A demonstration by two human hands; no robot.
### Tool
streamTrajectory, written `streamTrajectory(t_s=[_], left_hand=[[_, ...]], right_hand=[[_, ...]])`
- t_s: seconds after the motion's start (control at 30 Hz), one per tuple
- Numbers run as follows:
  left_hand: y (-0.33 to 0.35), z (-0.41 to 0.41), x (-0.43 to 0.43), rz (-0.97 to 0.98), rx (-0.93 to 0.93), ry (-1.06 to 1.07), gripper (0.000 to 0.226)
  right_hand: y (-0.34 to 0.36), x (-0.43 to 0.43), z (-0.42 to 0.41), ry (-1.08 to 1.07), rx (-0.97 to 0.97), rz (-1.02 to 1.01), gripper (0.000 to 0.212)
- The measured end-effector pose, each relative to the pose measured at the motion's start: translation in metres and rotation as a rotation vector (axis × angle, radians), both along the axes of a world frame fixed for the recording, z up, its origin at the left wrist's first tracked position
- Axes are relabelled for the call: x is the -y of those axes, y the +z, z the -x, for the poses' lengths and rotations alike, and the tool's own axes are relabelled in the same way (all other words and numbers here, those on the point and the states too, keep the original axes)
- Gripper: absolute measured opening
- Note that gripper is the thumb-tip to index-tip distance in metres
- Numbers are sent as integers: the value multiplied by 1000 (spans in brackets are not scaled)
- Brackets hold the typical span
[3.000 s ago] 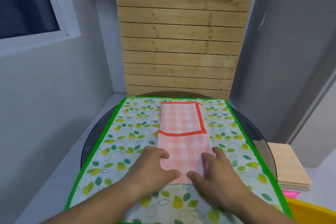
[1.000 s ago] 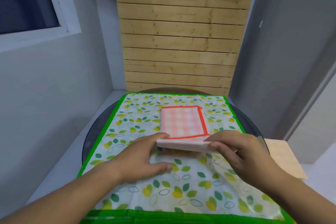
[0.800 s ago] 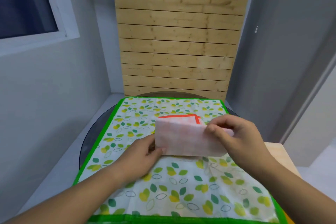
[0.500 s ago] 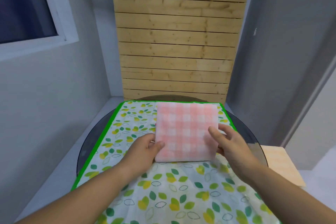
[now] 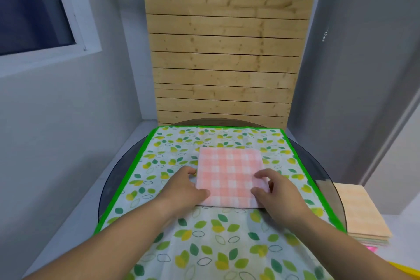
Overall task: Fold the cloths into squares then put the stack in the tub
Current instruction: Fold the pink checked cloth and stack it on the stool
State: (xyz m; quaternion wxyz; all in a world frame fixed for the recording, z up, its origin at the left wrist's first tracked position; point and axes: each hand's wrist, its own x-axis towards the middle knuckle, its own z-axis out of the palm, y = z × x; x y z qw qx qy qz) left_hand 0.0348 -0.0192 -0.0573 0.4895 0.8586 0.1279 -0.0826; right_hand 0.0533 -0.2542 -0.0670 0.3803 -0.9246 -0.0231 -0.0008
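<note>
A pink checked cloth, folded into a square, lies flat on a leaf-print cloth with a green border that covers the round table. My left hand rests at the square's left edge, thumb on its near left corner. My right hand pinches its right edge, fingers on top. A stack of folded cloths, orange on top, sits to the right beside the table. A sliver of the yellow tub shows at the bottom right corner.
The dark glass table rim shows around the leaf-print cloth. A wooden slat panel stands behind the table, with grey walls on both sides and a window at the upper left.
The long pink strip was folded away from me onto its far half and now lies as a flat square. My hands went from lifting the near end to holding the square's sides.
</note>
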Motion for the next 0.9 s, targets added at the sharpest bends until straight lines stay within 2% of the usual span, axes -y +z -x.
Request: streamTrajectory(t_s=[0.07, 0.23, 0.43, 0.5, 0.6, 0.7, 0.8, 0.9], left_hand=[[1, 1, -1, -4, 2, 15, 43], [0, 2, 1, 4, 36, 45, 21], [-1, 0, 2, -57, 23, 10, 21], [-2, 0, 4, -109, 33, -3, 24], [-6, 6, 13, -189, 41, -46, 47], [-11, 16, 30, -388, 53, -77, 68], [-22, 20, 45, -597, 127, -49, 70], [-33, 23, 47, -725, 156, -30, 68]], right_hand=[[-1, -2, -1, -6, -17, 42, 33], [3, -3, 2, -4, -72, 109, 39], [5, 1, 2, 23, -113, 175, 39], [4, 1, 1, 38, -129, 184, 39], [3, 0, 2, 40, -130, 247, 42], [0, -4, 6, 24, -96, 422, 60], [-8, -12, 14, -15, -23, 546, 73], [-16, -16, 20, -25, 62, 625, 73]])
